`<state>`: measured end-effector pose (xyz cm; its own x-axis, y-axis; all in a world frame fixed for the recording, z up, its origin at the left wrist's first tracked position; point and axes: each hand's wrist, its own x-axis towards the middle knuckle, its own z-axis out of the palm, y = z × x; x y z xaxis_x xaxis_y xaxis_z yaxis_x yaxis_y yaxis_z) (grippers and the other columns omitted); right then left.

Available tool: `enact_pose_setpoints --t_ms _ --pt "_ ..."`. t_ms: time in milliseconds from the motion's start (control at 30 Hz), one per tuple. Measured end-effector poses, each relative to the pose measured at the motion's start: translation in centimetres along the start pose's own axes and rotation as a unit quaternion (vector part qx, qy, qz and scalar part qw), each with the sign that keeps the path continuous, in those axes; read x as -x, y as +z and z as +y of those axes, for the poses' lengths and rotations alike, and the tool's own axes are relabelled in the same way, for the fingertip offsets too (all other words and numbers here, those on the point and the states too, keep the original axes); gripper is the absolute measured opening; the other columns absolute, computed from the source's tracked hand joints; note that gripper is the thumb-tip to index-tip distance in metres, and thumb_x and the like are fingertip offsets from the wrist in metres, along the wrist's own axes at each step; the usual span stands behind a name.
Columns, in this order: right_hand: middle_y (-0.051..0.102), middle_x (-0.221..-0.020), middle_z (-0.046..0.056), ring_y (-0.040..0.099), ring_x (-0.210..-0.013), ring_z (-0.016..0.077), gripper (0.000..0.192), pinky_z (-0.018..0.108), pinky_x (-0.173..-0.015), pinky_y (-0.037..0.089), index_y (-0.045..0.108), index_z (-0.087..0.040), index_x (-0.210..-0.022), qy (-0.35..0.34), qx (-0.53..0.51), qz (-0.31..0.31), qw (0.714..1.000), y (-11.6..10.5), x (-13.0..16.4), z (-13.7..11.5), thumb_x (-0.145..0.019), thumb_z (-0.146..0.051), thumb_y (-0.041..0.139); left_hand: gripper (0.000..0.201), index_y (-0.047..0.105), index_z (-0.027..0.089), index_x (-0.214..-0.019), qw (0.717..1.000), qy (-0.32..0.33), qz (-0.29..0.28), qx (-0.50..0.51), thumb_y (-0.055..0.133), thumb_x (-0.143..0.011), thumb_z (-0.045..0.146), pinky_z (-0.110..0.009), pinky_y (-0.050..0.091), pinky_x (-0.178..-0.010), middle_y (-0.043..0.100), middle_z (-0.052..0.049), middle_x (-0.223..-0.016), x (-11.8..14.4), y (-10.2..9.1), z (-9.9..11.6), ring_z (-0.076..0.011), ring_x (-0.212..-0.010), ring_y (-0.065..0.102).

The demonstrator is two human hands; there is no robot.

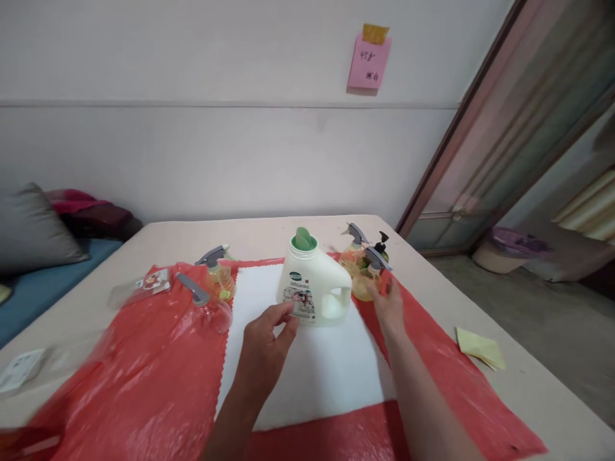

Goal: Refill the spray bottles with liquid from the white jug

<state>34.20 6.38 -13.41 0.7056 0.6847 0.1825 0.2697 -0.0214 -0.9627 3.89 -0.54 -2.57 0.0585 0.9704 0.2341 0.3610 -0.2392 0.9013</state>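
A white detergent jug [314,282] with a green open spout stands upright on a white cloth [307,371]. My left hand [266,339] touches the jug's lower front near its label, fingers curled against it. My right hand [388,306] reaches to the right of the jug and rests at the base of an amber spray bottle [369,276] with a grey trigger. I cannot tell whether it grips that bottle.
Red plastic sheeting [144,378] covers the beige table [528,384]. Two more grey-trigger spray bottles [218,276] sit at the left, a dark pump bottle [383,246] at the right. Yellow notes [480,349] lie near the right edge. A pink note [369,62] hangs on the wall.
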Motion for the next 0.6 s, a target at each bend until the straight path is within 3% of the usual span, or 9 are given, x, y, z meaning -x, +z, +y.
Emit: enact_pose_setpoints --t_ms 67,167,233,333,433,533,600 --pt "0.054 -0.131 0.026 0.050 -0.122 0.0415 0.079 0.058 -0.103 0.036 0.052 -0.011 -0.126 0.023 0.006 0.051 0.998 -0.7 0.4 -1.3 -0.065 -0.056 0.073 0.021 0.073 0.024 -0.101 1.000 0.001 -0.002 0.009 0.063 -0.083 0.028 -0.036 0.055 -0.082 0.077 -0.004 -0.098 0.2 0.1 0.3 -0.0218 -0.088 0.071" --pt "0.058 -0.129 0.022 0.056 -0.116 0.0377 0.071 0.054 -0.101 0.040 0.057 -0.017 -0.122 0.030 -0.014 0.077 0.996 -1.6 1.7 -3.9 -0.066 -0.058 0.075 0.021 0.073 0.025 -0.101 1.000 0.014 -0.007 0.014 0.063 -0.083 0.026 -0.036 0.055 -0.085 0.077 -0.004 -0.099 0.4 -0.2 0.5 -0.0217 -0.088 0.071" --pt "0.062 -0.125 0.017 0.058 -0.115 0.0378 0.062 0.058 -0.102 0.040 0.062 -0.021 -0.117 0.010 -0.040 0.106 0.994 -1.7 2.6 -5.7 -0.068 -0.056 0.077 0.022 0.074 0.025 -0.101 0.999 0.027 0.022 0.002 0.063 -0.083 0.027 -0.037 0.054 -0.085 0.077 -0.005 -0.098 0.2 -0.8 0.4 -0.0221 -0.089 0.070" --pt "0.064 -0.126 0.011 0.060 -0.116 0.0358 0.048 0.058 -0.104 0.042 0.065 -0.028 -0.113 -0.026 -0.122 0.102 0.987 -1.5 4.0 -8.1 -0.071 -0.047 0.079 0.019 0.073 0.024 -0.098 0.984 0.017 0.178 -0.022 0.063 -0.083 0.029 -0.038 0.053 -0.088 0.075 -0.006 -0.097 -0.2 -2.7 -0.3 -0.0226 -0.091 0.069" --pt "0.067 -0.120 0.008 0.060 -0.118 0.0352 0.037 0.057 -0.109 0.041 0.068 -0.030 -0.107 -0.055 -0.184 0.086 0.977 -0.9 5.7 -10.1 -0.074 -0.040 0.079 0.016 0.068 0.024 -0.095 0.940 -0.035 0.339 -0.012 0.059 -0.084 0.032 -0.038 0.050 -0.093 0.072 -0.004 -0.098 -0.6 -5.3 -1.7 -0.0212 -0.095 0.067" --pt "0.068 -0.114 0.005 0.061 -0.117 0.0342 0.031 0.062 -0.110 0.039 0.068 -0.029 -0.108 -0.088 -0.204 0.061 0.973 -0.2 7.4 -11.8 -0.079 -0.036 0.075 0.017 0.060 0.024 -0.096 0.910 -0.105 0.401 -0.001 0.061 -0.082 0.034 -0.042 0.046 -0.099 0.068 -0.004 -0.105 -1.2 -7.6 -4.2 -0.0212 -0.103 0.064" --pt "0.068 -0.113 0.005 0.064 -0.110 0.0318 0.030 0.062 -0.105 0.043 0.068 -0.028 -0.110 -0.110 -0.215 0.047 0.969 0.2 8.7 -12.7 -0.081 -0.033 0.073 0.035 0.056 0.023 -0.104 0.907 -0.148 0.394 -0.002 0.070 -0.075 0.035 -0.048 0.045 -0.100 0.064 -0.010 -0.118 -1.7 -8.4 -5.9 -0.0265 -0.113 0.061"
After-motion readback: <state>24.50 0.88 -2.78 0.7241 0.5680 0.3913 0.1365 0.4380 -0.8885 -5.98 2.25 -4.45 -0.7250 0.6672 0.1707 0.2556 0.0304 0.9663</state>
